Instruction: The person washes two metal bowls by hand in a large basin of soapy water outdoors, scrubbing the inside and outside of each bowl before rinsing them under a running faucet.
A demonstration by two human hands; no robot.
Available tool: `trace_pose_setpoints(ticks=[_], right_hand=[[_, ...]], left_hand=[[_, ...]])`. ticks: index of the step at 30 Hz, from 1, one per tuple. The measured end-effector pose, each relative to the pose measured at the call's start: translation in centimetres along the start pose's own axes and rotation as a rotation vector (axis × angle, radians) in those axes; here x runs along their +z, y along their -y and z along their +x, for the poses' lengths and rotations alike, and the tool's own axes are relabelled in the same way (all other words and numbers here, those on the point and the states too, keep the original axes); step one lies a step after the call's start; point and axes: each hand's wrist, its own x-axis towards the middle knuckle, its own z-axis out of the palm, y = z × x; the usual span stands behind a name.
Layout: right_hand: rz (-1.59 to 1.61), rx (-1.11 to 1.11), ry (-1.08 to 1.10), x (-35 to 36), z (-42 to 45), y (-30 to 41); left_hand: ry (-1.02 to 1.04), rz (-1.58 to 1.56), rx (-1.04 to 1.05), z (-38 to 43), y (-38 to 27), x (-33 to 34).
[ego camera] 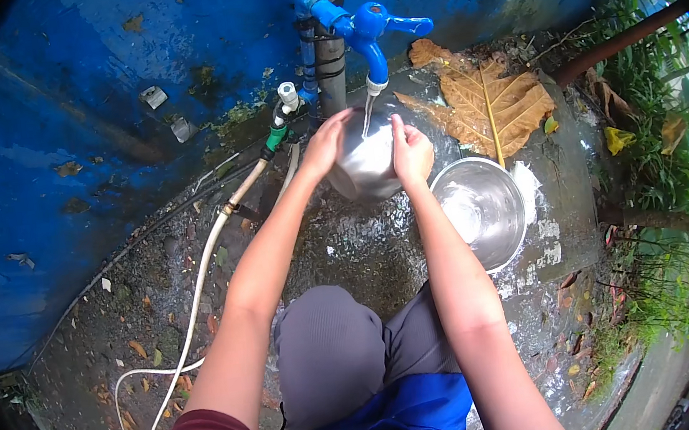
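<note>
Both of my hands hold a shiny metal pot [367,162] under a blue plastic tap [373,54]. My left hand [327,144] grips its left side, and my right hand [412,150] its right side. A thin stream of water [367,115] runs from the spout onto the metal. The pot is tilted, its rounded outer surface showing; its inside is hidden. Just right of my right wrist, a second metal pot [495,215] stands on the wet ground with its mouth up. Its inner wall and bright bottom are visible.
A large dry brown leaf [493,105] lies behind the second pot. Left of my left arm, a pale hose [204,261] runs from a small valve [288,95] by the grey pipe [330,75]. A blue wall [92,147] rises behind; green plants [660,163] edge the right side.
</note>
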Motion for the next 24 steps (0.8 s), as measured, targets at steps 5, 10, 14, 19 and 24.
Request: trace_pose_setpoints(ticks=[5, 10, 14, 19, 24], right_hand=[[0.003, -0.045, 0.059, -2.4, 1.2, -1.2], [-0.246, -0.241, -0.033, -0.7, -0.3, 0.5], [0.352, -0.112, 0.047, -2.8, 3.0, -2.8], [0.858, 0.182, 0.114, -1.7, 3.4, -4.6], [0.795, 0.545, 0.246, -0.9, 6.1, -11.7]], left_hand=[[-0.080, 0.287, -0.252, -0.1, -5.7, 2.7], [-0.186, 0.284, -0.081, 0.1, -3.4, 2.5], [-0.091, -0.576, -0.642, -0.7, -1.2, 1.2], [-0.131, -1.042, -0.760, -4.4, -0.5, 2.1], [-0.346, -1.096, -0.905, -3.4, -2.3, 4.0]])
